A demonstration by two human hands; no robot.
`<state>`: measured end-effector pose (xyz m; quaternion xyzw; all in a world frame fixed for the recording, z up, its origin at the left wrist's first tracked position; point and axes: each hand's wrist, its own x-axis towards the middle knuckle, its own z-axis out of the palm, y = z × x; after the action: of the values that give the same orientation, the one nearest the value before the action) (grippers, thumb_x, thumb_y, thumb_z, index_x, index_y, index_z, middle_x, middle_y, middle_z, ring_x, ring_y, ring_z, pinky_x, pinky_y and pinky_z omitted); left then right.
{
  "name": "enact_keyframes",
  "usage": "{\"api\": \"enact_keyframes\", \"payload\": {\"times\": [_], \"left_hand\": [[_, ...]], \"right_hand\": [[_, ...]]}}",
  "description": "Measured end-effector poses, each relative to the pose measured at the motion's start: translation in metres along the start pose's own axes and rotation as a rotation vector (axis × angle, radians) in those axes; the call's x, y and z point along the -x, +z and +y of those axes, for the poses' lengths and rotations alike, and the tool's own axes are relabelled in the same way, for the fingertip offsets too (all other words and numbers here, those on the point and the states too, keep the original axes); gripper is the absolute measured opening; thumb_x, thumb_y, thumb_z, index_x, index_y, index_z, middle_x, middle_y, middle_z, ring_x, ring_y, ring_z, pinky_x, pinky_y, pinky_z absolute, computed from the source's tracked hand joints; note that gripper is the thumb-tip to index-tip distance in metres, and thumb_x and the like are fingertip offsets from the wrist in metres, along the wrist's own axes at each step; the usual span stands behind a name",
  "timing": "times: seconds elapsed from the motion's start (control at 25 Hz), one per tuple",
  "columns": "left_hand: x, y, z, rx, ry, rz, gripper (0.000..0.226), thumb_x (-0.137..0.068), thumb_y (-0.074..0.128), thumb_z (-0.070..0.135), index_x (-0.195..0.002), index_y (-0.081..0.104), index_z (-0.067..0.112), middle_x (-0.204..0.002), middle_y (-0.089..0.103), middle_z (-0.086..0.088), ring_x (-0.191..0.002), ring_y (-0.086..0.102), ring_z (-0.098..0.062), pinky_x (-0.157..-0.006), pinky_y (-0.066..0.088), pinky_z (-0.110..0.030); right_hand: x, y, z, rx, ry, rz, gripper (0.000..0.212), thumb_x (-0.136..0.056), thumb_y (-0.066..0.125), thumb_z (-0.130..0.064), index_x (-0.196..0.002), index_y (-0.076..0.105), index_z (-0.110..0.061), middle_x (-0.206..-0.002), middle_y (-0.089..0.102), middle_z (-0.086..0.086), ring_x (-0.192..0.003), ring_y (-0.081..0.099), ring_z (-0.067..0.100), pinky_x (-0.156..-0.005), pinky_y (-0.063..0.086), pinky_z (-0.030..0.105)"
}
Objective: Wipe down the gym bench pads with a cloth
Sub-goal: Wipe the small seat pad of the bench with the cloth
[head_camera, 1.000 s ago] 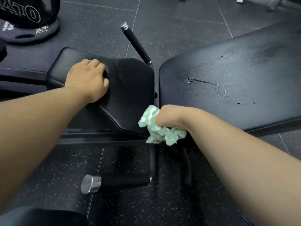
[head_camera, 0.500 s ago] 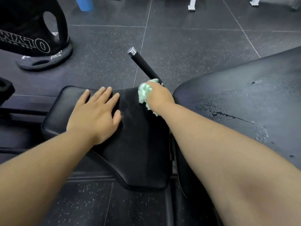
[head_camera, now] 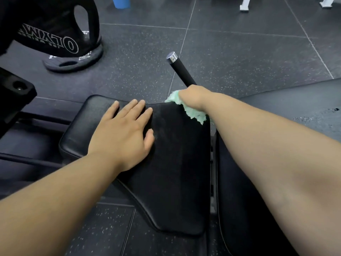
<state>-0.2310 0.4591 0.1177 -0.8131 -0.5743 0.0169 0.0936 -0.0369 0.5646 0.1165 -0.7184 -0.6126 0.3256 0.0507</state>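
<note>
The black seat pad [head_camera: 171, 172] of the gym bench fills the middle of the head view. My left hand [head_camera: 123, 133] lies flat on its left half, fingers straight and spread. My right hand [head_camera: 193, 97] grips a crumpled mint-green cloth [head_camera: 193, 113] and holds it against the seat pad's far right corner. The long back pad [head_camera: 295, 108] runs off to the right, with wet streaks on its surface; my right forearm crosses over it.
A black handle bar [head_camera: 180, 70] with a chrome cap sticks out just beyond my right hand. Black weight plates [head_camera: 53, 36] stand and lie on the rubber floor at the far left. A black frame part [head_camera: 14, 93] sits at the left edge. White equipment legs [head_camera: 245, 4] stand far back.
My right hand carried the cloth from the seat pad's near edge up to its far right corner. My left hand went from curled fingers to lying flat on the pad.
</note>
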Motion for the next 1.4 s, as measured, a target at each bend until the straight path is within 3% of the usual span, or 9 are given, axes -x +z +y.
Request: {"api": "enact_keyframes", "payload": {"times": [0.12,0.28,0.44,0.56,0.64,0.76,1.08,1.28,1.4], "left_hand": [[0.001,-0.001,0.002,-0.015,-0.008,-0.01,0.069,-0.085,0.014,0.05,-0.145,0.034,0.023,-0.155,0.028,0.0,-0.144,0.02,-0.014,-0.118,0.011,-0.042],[-0.001,-0.002,0.0,-0.009,-0.005,-0.016,0.073,-0.083,0.008,0.052,-0.147,0.029,0.025,-0.157,0.023,0.003,-0.146,0.014,-0.011,-0.119,0.007,-0.039],[0.002,-0.002,0.002,-0.021,-0.01,-0.009,0.07,-0.084,0.011,0.052,-0.146,0.032,0.026,-0.156,0.026,0.002,-0.145,0.017,-0.011,-0.118,0.008,-0.04],[-0.001,-0.002,0.002,0.006,0.008,-0.014,0.071,-0.083,0.01,0.052,-0.146,0.031,0.026,-0.156,0.025,0.002,-0.145,0.016,-0.012,-0.118,0.008,-0.04],[0.0,-0.002,0.0,0.012,0.002,-0.006,0.072,-0.083,0.009,0.053,-0.146,0.031,0.026,-0.156,0.025,0.002,-0.145,0.016,-0.012,-0.118,0.008,-0.04],[0.001,0.0,0.0,0.016,0.004,0.001,0.069,-0.085,0.014,0.051,-0.146,0.031,0.026,-0.157,0.025,0.002,-0.145,0.016,-0.012,-0.118,0.007,-0.04],[0.001,-0.001,-0.001,0.078,0.031,0.046,0.053,-0.093,0.036,0.041,-0.142,0.04,0.02,-0.154,0.032,-0.002,-0.144,0.022,-0.016,-0.117,0.009,-0.041],[0.008,-0.044,0.004,0.258,0.028,-0.382,0.05,-0.095,0.042,0.029,-0.144,0.037,0.021,-0.156,0.026,0.002,-0.145,0.018,-0.018,-0.118,0.01,-0.038],[0.039,-0.103,0.048,0.521,-0.069,-0.5,0.035,-0.092,0.047,0.024,-0.124,0.059,0.026,-0.128,0.062,0.005,-0.121,0.053,-0.018,-0.1,0.038,-0.03]], "right_hand": [[0.0,0.004,-0.022,-0.095,-0.156,-0.067,0.025,-0.087,0.039,-0.012,-0.063,0.036,-0.017,-0.065,0.038,-0.002,-0.066,0.038,0.021,-0.051,0.028,0.027],[0.01,-0.009,-0.018,-0.411,-0.032,-0.183,0.02,-0.089,0.043,-0.027,-0.071,0.048,-0.021,-0.071,0.05,-0.002,-0.064,0.051,0.014,-0.062,0.038,0.028],[0.011,-0.017,0.013,-0.274,0.036,-0.268,0.019,-0.097,0.033,-0.021,-0.08,0.042,-0.023,-0.067,0.038,-0.001,-0.051,0.044,0.009,-0.052,0.039,0.016],[-0.027,-0.01,0.037,-0.283,0.074,-0.315,0.013,-0.062,0.052,-0.025,-0.075,0.049,-0.024,-0.085,0.048,0.008,-0.067,0.049,0.021,-0.059,0.045,0.036],[-0.024,-0.009,0.034,-0.288,0.069,-0.272,0.006,-0.064,0.047,-0.02,-0.069,0.049,-0.021,-0.082,0.048,0.007,-0.067,0.047,0.021,-0.06,0.04,0.035],[0.014,-0.009,0.027,-0.151,0.054,-0.099,0.016,-0.085,0.039,-0.022,-0.082,0.054,-0.015,-0.084,0.057,0.003,-0.075,0.054,0.017,-0.069,0.041,0.029],[0.071,0.011,0.033,0.479,-0.156,0.005,0.026,-0.09,0.05,-0.014,-0.111,0.061,-0.005,-0.103,0.06,0.012,-0.105,0.059,0.031,-0.078,0.043,0.034],[0.162,0.013,0.044,0.404,-0.19,-0.177,0.044,-0.091,0.043,-0.008,-0.134,0.05,-0.011,-0.128,0.057,0.008,-0.113,0.055,0.027,-0.085,0.044,0.031],[0.224,-0.019,0.05,0.062,-0.1,-0.054,0.062,-0.087,0.049,-0.005,-0.144,0.033,-0.023,-0.131,0.047,0.01,-0.115,0.05,0.031,-0.091,0.046,0.041]]}}
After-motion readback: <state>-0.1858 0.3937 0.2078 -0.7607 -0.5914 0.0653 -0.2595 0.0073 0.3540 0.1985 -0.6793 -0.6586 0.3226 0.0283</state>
